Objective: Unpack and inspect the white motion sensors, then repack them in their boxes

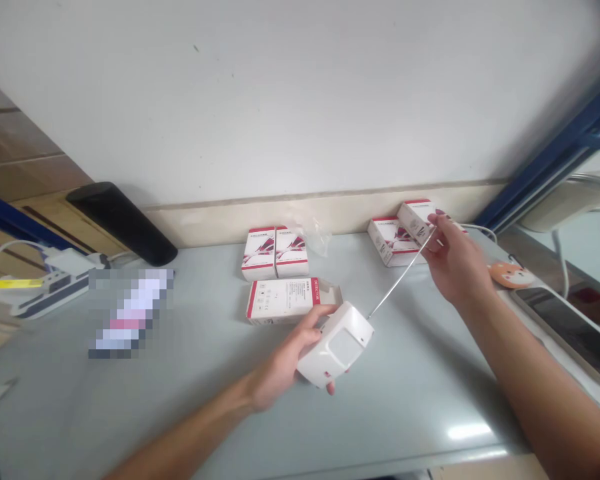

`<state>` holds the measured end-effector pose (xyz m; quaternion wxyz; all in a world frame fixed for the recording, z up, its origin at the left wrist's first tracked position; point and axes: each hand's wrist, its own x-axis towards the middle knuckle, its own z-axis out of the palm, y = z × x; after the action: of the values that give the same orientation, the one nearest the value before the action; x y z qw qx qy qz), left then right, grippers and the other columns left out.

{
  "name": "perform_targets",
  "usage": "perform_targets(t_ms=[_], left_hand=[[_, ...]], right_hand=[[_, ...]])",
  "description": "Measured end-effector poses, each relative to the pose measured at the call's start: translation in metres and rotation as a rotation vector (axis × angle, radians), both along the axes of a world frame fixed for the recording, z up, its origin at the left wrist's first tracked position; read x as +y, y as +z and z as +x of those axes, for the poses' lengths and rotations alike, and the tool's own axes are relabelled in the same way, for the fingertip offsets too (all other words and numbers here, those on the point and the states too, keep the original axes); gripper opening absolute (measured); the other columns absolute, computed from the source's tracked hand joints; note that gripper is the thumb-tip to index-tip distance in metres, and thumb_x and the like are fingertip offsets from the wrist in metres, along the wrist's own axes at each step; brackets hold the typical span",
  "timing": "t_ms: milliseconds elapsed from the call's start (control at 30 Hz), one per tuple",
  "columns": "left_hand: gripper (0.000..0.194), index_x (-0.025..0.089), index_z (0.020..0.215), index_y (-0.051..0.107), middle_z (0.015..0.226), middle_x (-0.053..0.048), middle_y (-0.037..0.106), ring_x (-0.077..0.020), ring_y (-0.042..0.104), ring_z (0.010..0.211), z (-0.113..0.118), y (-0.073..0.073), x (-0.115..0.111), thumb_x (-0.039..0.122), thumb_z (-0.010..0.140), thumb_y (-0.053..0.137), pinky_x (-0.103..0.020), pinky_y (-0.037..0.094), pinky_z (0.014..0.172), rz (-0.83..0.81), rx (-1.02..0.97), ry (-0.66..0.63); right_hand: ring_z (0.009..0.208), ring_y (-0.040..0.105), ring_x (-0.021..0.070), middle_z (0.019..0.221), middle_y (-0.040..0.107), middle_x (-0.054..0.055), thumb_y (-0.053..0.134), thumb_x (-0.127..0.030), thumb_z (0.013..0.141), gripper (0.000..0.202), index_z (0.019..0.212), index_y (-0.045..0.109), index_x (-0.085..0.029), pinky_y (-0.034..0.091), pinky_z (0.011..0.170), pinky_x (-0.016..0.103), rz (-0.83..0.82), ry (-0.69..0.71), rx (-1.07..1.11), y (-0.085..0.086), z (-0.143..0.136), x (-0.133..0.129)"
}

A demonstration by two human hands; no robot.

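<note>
My left hand (pixel 285 363) is wrapped round a white plastic detector (pixel 337 343) with a pale window on its face, held above the grey table. At the upper right, my right hand (pixel 453 257) pinches the top end of a thin metal rod (pixel 400 277), probably a screwdriver shaft; its handle is hidden in the fingers. The rod slants down and its lower tip meets the detector's upper right edge. An open carton (pixel 280 301) marked DETECTOR lies just behind my left hand. Behind my right hand sits a small red-and-white box (pixel 415 217), tilted on another box (pixel 387 243).
Two red-and-white boxes (pixel 259 253) stand side by side near the wall, beside a clear plastic bag (pixel 317 233). A blurred-out phone (pixel 133 310), a black cylinder (pixel 125 223) and a power strip (pixel 60 287) are on the left. To the right lies a white device with a dark screen (pixel 570 327).
</note>
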<state>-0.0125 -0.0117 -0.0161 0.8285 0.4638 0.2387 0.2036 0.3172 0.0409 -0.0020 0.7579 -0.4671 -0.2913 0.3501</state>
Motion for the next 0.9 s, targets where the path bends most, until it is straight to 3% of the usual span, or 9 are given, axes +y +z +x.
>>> perform_targets(t_ms=[133, 400, 533, 667, 733, 800, 900], left_hand=[[0.045, 0.029, 0.147, 0.05, 0.121, -0.011, 0.066, -0.024, 0.068, 0.096, 0.001, 0.005, 0.0, 0.044, 0.106, 0.041, -0.032, 0.057, 0.069, 0.01, -0.044, -0.003], [0.052, 0.028, 0.156, 0.045, 0.126, -0.013, 0.068, -0.0254, 0.07, 0.096, -0.003, 0.013, 0.006, 0.042, 0.107, 0.038, -0.034, 0.059, 0.071, 0.103, 0.017, -0.02], [0.052, 0.026, 0.156, 0.048, 0.129, -0.014, 0.068, -0.0257, 0.071, 0.096, -0.011, 0.02, 0.014, 0.039, 0.106, 0.04, -0.034, 0.058, 0.07, 0.158, 0.023, 0.004], [0.049, 0.019, 0.148, 0.055, 0.125, -0.016, 0.071, -0.0279, 0.071, 0.096, -0.018, 0.032, 0.024, 0.034, 0.104, 0.041, -0.034, 0.057, 0.067, 0.184, -0.033, 0.139], [0.046, 0.013, 0.138, 0.061, 0.109, -0.016, 0.075, -0.0262, 0.07, 0.086, -0.021, 0.037, 0.03, 0.034, 0.102, 0.04, -0.034, 0.055, 0.064, 0.179, -0.104, 0.248], [0.043, 0.01, 0.129, 0.065, 0.097, -0.015, 0.075, -0.0246, 0.069, 0.079, -0.024, 0.039, 0.037, 0.033, 0.1, 0.042, -0.034, 0.054, 0.064, 0.154, -0.16, 0.346], [0.039, 0.01, 0.122, 0.067, 0.099, -0.016, 0.074, -0.0258, 0.069, 0.084, -0.028, 0.038, 0.043, 0.031, 0.097, 0.046, -0.033, 0.053, 0.063, 0.079, -0.251, 0.432]], right_hand=[[0.058, 0.033, 0.0074, 0.067, 0.038, -0.006, 0.088, -0.037, 0.079, 0.021, 0.087, 0.078, -0.02, 0.03, 0.047, 0.021, 0.012, -0.005, 0.019, -0.001, 0.001, 0.001], [0.053, 0.025, 0.0077, 0.064, 0.034, -0.008, 0.087, -0.037, 0.079, 0.02, 0.085, 0.075, -0.022, 0.024, 0.043, 0.026, 0.077, -0.087, 0.011, 0.012, 0.034, -0.003], [0.053, 0.03, 0.0075, 0.064, 0.037, -0.008, 0.088, -0.049, 0.079, 0.032, 0.082, 0.07, -0.023, 0.027, 0.045, 0.023, 0.122, -0.099, -0.044, 0.011, 0.028, -0.001], [0.053, 0.037, 0.0095, 0.062, 0.045, -0.004, 0.071, -0.069, 0.087, 0.055, 0.064, 0.051, -0.023, 0.029, 0.047, 0.025, 0.122, -0.113, -0.093, 0.0, 0.012, 0.001], [0.053, 0.041, 0.0114, 0.06, 0.048, -0.003, 0.059, -0.072, 0.093, 0.057, 0.065, 0.054, -0.023, 0.032, 0.048, 0.026, 0.024, -0.109, -0.236, -0.008, 0.0, -0.001], [0.058, 0.049, 0.0142, 0.064, 0.057, 0.0, 0.049, -0.068, 0.099, 0.054, 0.075, 0.063, -0.021, 0.039, 0.053, 0.028, -0.092, -0.048, -0.559, -0.019, -0.016, 0.0], [0.083, 0.067, 0.0204, 0.096, 0.074, 0.008, 0.046, -0.057, 0.103, 0.045, 0.1, 0.069, -0.019, 0.054, 0.077, 0.034, -0.122, 0.169, -1.038, -0.034, -0.046, 0.01]])
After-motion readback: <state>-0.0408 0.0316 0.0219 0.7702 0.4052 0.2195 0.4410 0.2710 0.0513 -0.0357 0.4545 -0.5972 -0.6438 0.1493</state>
